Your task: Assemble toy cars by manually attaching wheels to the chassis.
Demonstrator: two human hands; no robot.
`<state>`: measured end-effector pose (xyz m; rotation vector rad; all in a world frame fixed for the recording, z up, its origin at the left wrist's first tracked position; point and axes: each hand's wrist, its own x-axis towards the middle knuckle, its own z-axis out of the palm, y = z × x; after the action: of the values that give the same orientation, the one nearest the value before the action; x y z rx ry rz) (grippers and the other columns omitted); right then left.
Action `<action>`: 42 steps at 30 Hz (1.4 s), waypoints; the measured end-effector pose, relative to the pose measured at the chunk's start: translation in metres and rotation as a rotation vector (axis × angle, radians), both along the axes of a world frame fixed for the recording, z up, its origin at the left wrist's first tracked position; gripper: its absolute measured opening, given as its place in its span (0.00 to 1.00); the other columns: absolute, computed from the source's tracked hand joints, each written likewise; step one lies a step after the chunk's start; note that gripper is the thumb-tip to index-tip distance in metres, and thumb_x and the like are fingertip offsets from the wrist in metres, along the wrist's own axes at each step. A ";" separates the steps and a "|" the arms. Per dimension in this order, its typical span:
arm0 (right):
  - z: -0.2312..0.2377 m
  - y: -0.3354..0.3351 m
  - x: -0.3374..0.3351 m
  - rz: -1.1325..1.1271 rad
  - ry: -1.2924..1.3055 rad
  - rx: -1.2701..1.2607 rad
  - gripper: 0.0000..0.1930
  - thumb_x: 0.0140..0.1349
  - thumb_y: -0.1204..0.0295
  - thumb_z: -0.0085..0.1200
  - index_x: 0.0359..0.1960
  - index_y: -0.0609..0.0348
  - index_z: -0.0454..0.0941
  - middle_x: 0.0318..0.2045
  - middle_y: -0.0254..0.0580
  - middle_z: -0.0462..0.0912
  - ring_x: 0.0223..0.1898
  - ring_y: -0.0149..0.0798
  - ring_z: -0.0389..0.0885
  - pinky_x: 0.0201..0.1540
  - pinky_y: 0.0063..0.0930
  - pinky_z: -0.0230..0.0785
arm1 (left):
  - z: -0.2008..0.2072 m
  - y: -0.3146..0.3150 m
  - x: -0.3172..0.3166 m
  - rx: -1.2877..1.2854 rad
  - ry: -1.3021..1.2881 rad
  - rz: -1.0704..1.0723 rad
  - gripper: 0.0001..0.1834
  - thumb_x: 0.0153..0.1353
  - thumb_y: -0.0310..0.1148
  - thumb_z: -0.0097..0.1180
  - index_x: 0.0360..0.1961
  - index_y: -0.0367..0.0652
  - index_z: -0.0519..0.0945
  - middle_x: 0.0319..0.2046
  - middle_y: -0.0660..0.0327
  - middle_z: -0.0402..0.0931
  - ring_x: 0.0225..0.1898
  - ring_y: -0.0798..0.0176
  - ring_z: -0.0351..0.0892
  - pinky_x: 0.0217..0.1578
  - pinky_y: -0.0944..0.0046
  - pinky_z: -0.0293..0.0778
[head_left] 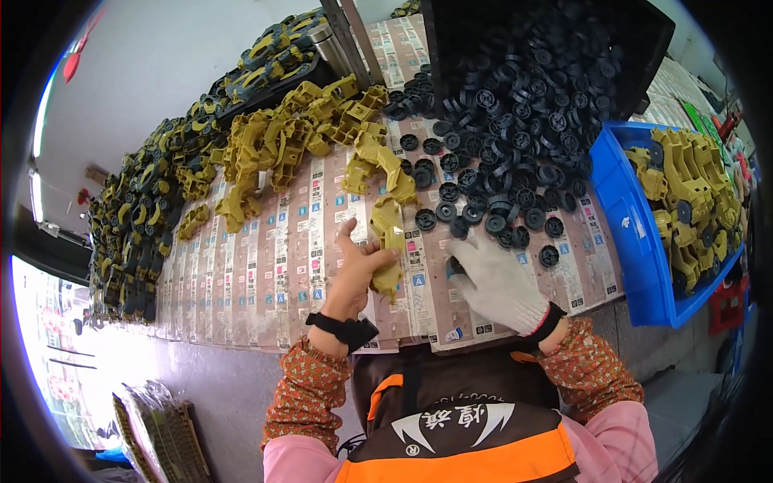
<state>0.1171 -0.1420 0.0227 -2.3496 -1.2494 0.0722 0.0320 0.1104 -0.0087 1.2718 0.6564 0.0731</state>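
Observation:
My bare left hand [353, 270] grips a yellow plastic toy car body [388, 225] over the table's near edge, thumb against its side and one finger pointing away. To its right, my right hand [501, 282] wears a white knit glove, its fingers bent at the near edge of the wheel pile. A black wheel [456, 267] shows partly between the gloved thumb and fingers, the rest of it hidden. Loose black wheels [472, 211] lie just beyond the glove. Another yellow body [396, 179] touches the far end of the held one.
A black bin [656, 40] lies tipped, spilling wheels onto the paper-covered table [266, 274]. On the right stands a blue crate [636, 233] of yellow bodies. Yellow bodies [274, 141] heap at the far left, beside stacked bodies with wheels [133, 233]. A metal post [362, 40] rises behind.

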 end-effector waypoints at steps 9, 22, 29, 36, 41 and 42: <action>0.008 -0.010 -0.026 0.003 0.648 0.544 0.25 0.68 0.75 0.60 0.67 0.61 0.75 0.53 0.50 0.80 0.54 0.46 0.82 0.59 0.36 0.74 | 0.017 -0.064 -0.046 -0.350 -0.077 -0.237 0.43 0.64 0.28 0.72 0.76 0.41 0.62 0.59 0.60 0.76 0.60 0.60 0.78 0.64 0.58 0.74; -0.001 -0.030 -0.040 -0.132 1.261 0.760 0.24 0.75 0.79 0.53 0.71 0.63 0.70 0.58 0.41 0.79 0.55 0.33 0.82 0.61 0.29 0.76 | -0.004 -0.100 -0.075 -0.065 -0.159 -0.292 0.37 0.76 0.44 0.61 0.75 0.41 0.57 0.62 0.58 0.72 0.61 0.63 0.75 0.62 0.59 0.75; -0.006 -0.032 -0.046 -0.148 1.166 0.701 0.24 0.73 0.78 0.56 0.70 0.64 0.72 0.60 0.41 0.78 0.61 0.34 0.79 0.64 0.32 0.73 | -0.007 -0.104 -0.077 0.092 -0.070 -0.290 0.43 0.72 0.44 0.68 0.75 0.40 0.55 0.61 0.58 0.75 0.60 0.63 0.76 0.62 0.60 0.74; -0.018 -0.035 -0.060 -0.205 0.879 0.540 0.27 0.69 0.81 0.53 0.71 0.69 0.71 0.59 0.47 0.81 0.56 0.37 0.83 0.61 0.32 0.75 | 0.011 -0.120 -0.073 0.864 -0.092 -0.305 0.46 0.65 0.42 0.73 0.74 0.38 0.58 0.59 0.40 0.76 0.56 0.35 0.83 0.51 0.47 0.81; -0.008 -0.036 -0.068 -0.153 0.889 0.551 0.29 0.66 0.85 0.50 0.71 0.75 0.67 0.57 0.57 0.83 0.60 0.44 0.83 0.61 0.32 0.75 | 0.011 -0.121 -0.079 1.030 -0.092 -0.336 0.47 0.62 0.40 0.75 0.74 0.39 0.60 0.57 0.42 0.76 0.53 0.37 0.83 0.49 0.47 0.81; -0.012 -0.040 -0.066 -0.113 0.850 0.544 0.29 0.65 0.85 0.51 0.70 0.76 0.68 0.54 0.59 0.83 0.59 0.46 0.84 0.60 0.33 0.75 | 0.010 -0.122 -0.080 1.129 -0.112 -0.332 0.47 0.60 0.40 0.76 0.73 0.40 0.61 0.56 0.43 0.77 0.51 0.37 0.83 0.48 0.48 0.81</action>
<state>0.0511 -0.1819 0.0110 -1.6140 -0.6037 0.5534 -0.0478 -0.0115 0.0016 2.4258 0.2625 0.2624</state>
